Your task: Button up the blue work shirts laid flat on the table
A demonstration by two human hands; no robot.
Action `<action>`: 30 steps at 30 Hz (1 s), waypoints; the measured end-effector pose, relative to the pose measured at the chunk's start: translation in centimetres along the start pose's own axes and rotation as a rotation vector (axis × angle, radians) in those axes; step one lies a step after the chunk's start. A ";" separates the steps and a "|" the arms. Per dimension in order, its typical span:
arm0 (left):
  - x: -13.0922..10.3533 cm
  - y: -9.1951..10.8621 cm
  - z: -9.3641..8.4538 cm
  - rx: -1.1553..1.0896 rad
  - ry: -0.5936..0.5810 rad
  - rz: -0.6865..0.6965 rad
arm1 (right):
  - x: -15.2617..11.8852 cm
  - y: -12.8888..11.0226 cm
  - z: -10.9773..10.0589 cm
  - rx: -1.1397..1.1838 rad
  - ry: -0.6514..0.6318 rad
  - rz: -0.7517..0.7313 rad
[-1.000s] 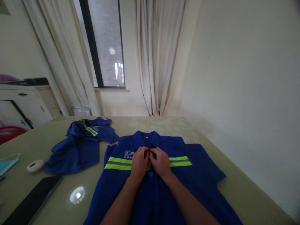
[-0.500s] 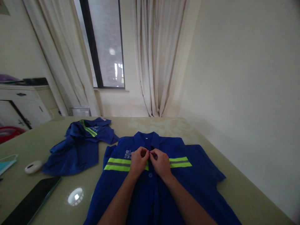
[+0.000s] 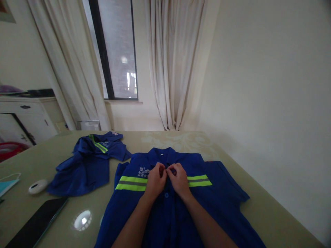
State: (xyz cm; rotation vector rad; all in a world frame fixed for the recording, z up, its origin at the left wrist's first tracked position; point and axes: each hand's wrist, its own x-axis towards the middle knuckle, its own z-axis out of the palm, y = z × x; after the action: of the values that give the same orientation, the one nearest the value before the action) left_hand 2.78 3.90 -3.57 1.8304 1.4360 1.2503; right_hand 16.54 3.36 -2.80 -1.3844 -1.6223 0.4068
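Observation:
A blue short-sleeved work shirt (image 3: 224, 196) with yellow-green reflective bands lies spread out, front up, its collar at the far end. My left hand (image 3: 157, 178) and my right hand (image 3: 178, 178) meet at the front opening just below the collar. Thumbs and forefingers of both are pinched on the shirt's front edges, close together. What sits between the fingertips is too small to see. Below the hands a round blue button (image 3: 166, 195) shows on the front strip. White lettering is printed on the chest by my left hand.
A second blue shirt (image 3: 85, 172) lies crumpled on the table (image 3: 134, 137) at the left. Near it are a white rounded object (image 3: 38, 186), a dark phone-like slab (image 3: 36, 224) and a face mask (image 3: 7, 186). A wall (image 3: 271, 103) borders the table's right side.
Both hands stay at the same spot on the shirt front, with small shifts of the fingers. The whole view has moved slightly down in the picture.

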 end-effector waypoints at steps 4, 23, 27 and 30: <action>0.0 0.1 -0.2 -0.017 -0.024 0.011 | 0.2 0.4 -0.1 0.062 -0.019 0.014; -0.6 1.1 -0.1 0.390 -0.111 0.205 | 1.5 2.3 0.1 0.035 -0.152 0.138; -0.5 0.7 0.2 0.541 -0.123 0.220 | 1.5 2.2 0.1 0.006 -0.148 0.121; 0.3 -0.2 0.1 0.565 -0.079 0.179 | 1.3 2.3 0.1 -0.010 -0.106 0.092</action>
State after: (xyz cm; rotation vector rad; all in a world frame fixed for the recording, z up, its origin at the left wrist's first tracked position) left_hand 2.77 4.26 -3.64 2.3887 1.7338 0.8863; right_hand 17.93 5.29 -3.96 -1.4705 -1.6521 0.5343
